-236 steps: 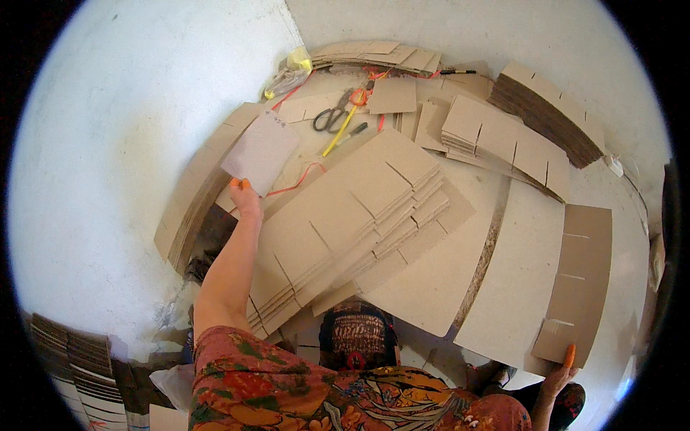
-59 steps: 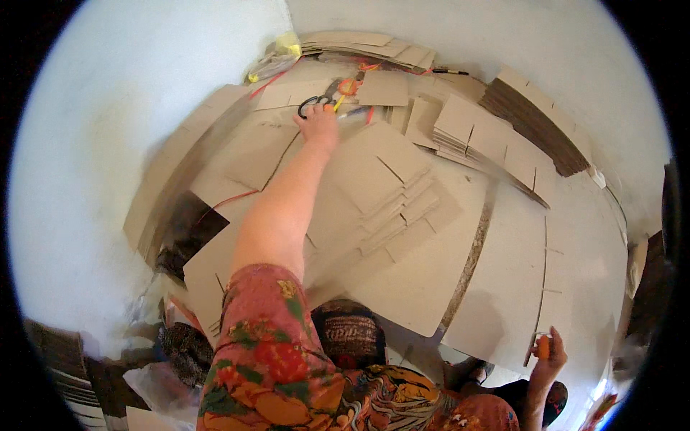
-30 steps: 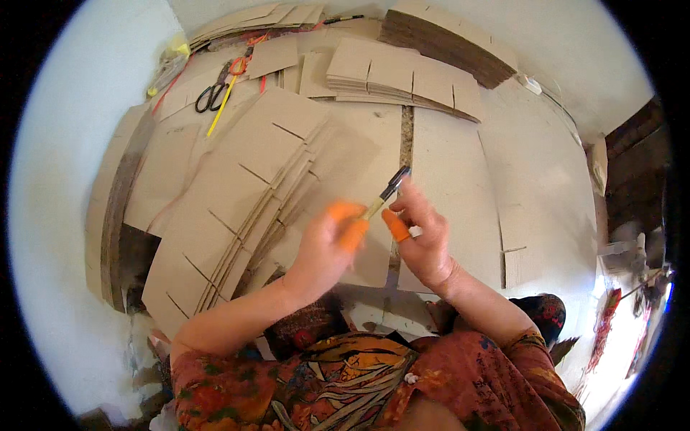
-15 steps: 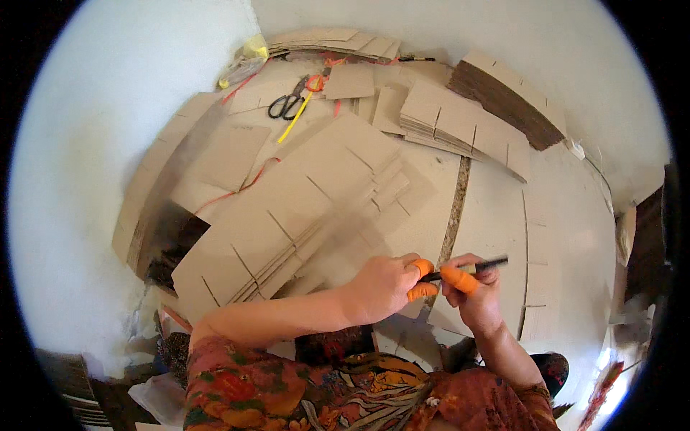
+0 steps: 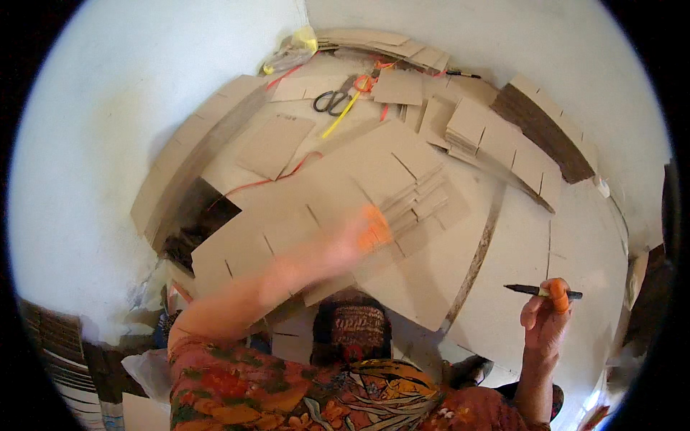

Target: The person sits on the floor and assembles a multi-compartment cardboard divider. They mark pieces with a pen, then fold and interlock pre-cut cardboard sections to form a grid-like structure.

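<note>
Right hand [image 5: 545, 332] grips a bare-tipped pen [image 5: 530, 290]; a slip could ink the board [image 5: 519, 241]. Left hand [image 5: 357, 235] is blurred; I can't tell its grip.

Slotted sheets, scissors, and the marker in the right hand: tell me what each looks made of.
Slotted sheets: likely cardboard; matte brown, thin, with straight cut slots.
Scissors: blades seem metal, dull grey; black loop handles could be plastic or coated metal.
Marker: probably plastic; slim dark barrel, gloss unclear.
</note>
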`<state>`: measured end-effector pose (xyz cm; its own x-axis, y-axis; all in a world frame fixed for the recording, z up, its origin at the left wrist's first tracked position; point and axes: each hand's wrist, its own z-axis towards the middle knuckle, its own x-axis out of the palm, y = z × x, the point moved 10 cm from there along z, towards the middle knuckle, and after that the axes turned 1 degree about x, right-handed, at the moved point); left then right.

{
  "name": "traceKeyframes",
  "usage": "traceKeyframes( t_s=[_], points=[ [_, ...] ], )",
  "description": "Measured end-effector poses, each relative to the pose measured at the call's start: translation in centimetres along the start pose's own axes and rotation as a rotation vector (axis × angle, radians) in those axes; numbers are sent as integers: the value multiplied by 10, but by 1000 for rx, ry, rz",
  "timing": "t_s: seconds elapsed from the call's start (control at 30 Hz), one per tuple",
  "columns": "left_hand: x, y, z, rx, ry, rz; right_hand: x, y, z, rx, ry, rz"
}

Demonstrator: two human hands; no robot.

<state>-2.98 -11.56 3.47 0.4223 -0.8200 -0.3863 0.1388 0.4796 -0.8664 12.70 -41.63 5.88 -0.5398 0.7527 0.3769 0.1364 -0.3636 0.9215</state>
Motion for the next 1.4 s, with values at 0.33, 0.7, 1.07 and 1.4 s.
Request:
traceKeyframes(
  t_s=[0.33,0.7,1.07,1.4],
  points=[
    [-300,208,-7,-985,-391,862,-16,-75,-42,294,-173,-141],
    [-353,197,-33,-782,-678,545,-48,-74,-61,269,-214,-107],
    [13,-28,-28,-542,-346,-162,-135,-36,-89,-85,-469,37],
    [234,11,-63,-917,6,-396,-161,-17,-81,-226,-420,95]
  ],
)
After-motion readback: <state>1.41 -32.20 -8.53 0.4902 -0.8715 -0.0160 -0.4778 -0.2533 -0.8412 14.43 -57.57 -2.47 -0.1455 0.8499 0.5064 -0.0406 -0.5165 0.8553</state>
